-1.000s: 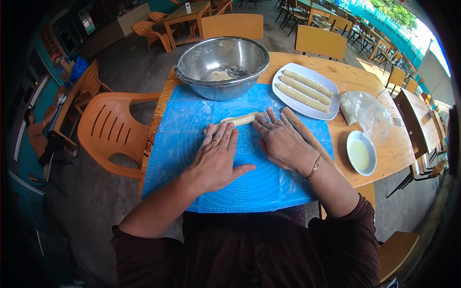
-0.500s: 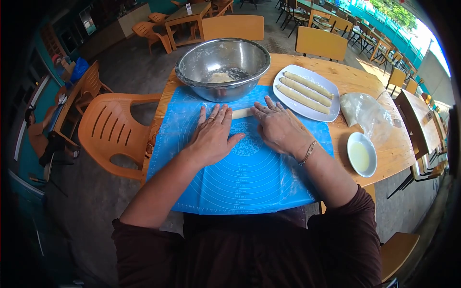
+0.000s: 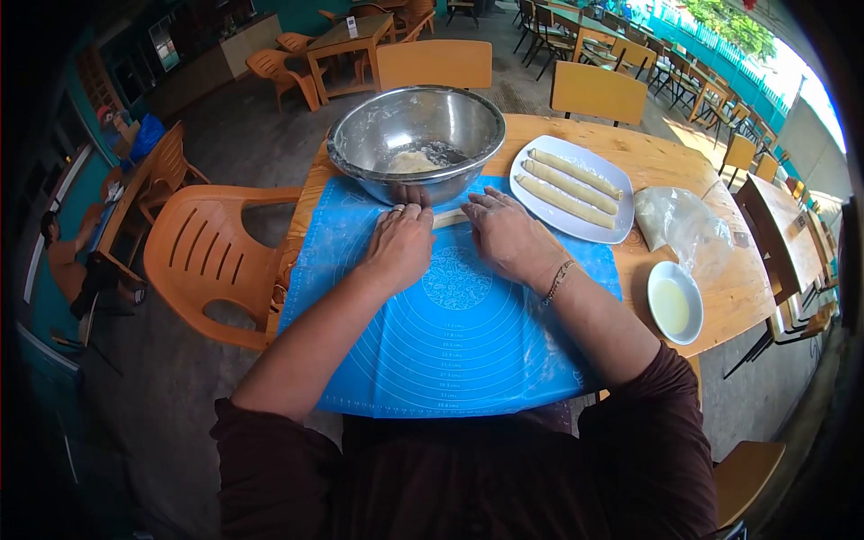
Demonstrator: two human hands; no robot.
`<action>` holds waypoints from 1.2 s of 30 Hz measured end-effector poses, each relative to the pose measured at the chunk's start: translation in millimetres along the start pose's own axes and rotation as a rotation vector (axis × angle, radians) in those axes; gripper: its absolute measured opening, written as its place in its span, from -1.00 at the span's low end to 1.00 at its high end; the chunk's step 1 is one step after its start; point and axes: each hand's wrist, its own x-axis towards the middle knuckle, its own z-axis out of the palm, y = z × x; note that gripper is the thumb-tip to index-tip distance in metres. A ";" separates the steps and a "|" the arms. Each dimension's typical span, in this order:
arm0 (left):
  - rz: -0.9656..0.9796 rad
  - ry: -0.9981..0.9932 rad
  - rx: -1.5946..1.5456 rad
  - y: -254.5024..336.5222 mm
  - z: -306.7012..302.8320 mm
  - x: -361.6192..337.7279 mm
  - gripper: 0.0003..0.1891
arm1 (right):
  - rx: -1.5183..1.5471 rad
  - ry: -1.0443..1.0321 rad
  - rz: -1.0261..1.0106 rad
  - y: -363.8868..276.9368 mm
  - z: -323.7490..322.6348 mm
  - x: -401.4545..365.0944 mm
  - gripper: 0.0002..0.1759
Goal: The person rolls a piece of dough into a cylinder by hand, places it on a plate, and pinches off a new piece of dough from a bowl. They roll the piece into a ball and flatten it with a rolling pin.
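A pale rolled strip of dough (image 3: 448, 218) lies across the blue measuring mat (image 3: 432, 360), just in front of the steel bowl. My left hand (image 3: 402, 243) has its fingers curled together over the roll's left end. At the other end, my right hand (image 3: 510, 238) bends its fingers down onto it. Only the middle stretch of the roll shows; both ends are hidden beneath my fingers. Behind my hands stands the large steel bowl (image 3: 360, 135), with a lump of dough (image 3: 413, 162) inside. Three filled dough rolls (image 3: 567, 200) rest on a white plate (image 3: 615, 232) to the right.
A clear plastic bag of white powder (image 3: 675, 219) and a small white bowl of pale yellowish liquid (image 3: 675, 306) stand on the wooden table (image 3: 720, 310) at right. An orange chair (image 3: 202, 256) is at left. Another person (image 3: 67, 243) sits at the far left.
My fingers, which lay flat and stretched over the dough roll, are now drawn in and curled over its ends. The view has tilted slightly, so the tabletop appears a little lower.
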 end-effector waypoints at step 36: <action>0.302 0.072 -0.466 20.8 -17.9 -64.5 -0.90 | 0.401 0.016 -0.158 -28.8 -9.2 -52.3 -0.79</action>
